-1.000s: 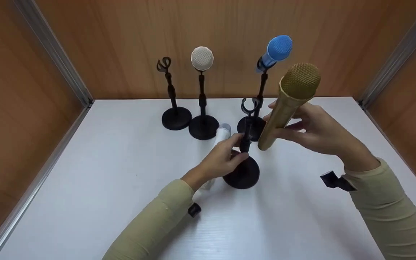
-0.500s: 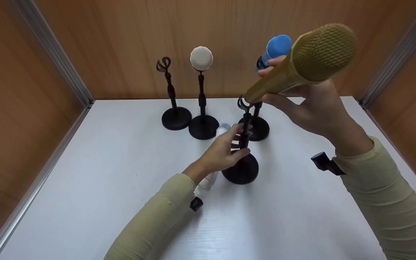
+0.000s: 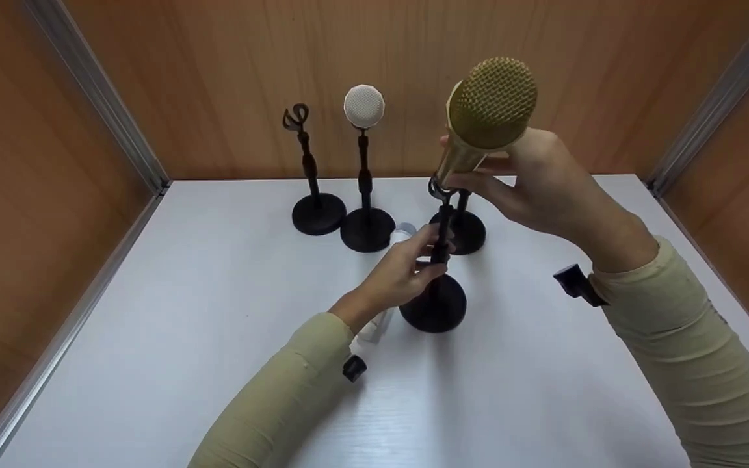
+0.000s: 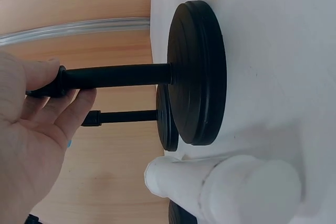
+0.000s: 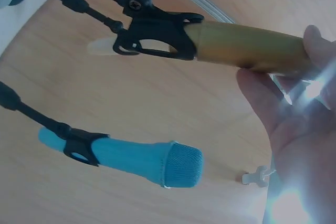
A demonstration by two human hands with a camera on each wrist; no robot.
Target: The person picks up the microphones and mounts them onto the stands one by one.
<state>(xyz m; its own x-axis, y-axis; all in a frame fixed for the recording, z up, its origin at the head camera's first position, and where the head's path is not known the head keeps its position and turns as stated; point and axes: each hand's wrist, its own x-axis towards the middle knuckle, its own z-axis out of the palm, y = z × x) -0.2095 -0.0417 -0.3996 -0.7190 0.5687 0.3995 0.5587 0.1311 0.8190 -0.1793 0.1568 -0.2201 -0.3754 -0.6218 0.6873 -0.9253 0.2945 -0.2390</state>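
Observation:
My right hand grips a gold microphone by its handle, mesh head up and tilted toward me. The tail end sits in the black clip of a desk microphone stand, as the right wrist view shows. Around that stand's upright curl the fingers of my left hand, above its round black base. A white microphone lies on the table beside the base, partly under my left forearm in the head view. The right wrist view has a blue microphone in another stand's clip, hidden behind the gold one in the head view.
Behind stand a bare microphone stand at the left and one carrying a white-headed microphone. The blue microphone's stand base is just behind the held stand. Wooden panels wall the white table at back and sides.
My right hand has raised the gold microphone and brought it leftward, its tail now in the clip. My left hand keeps its hold, and the stand has shifted slightly.

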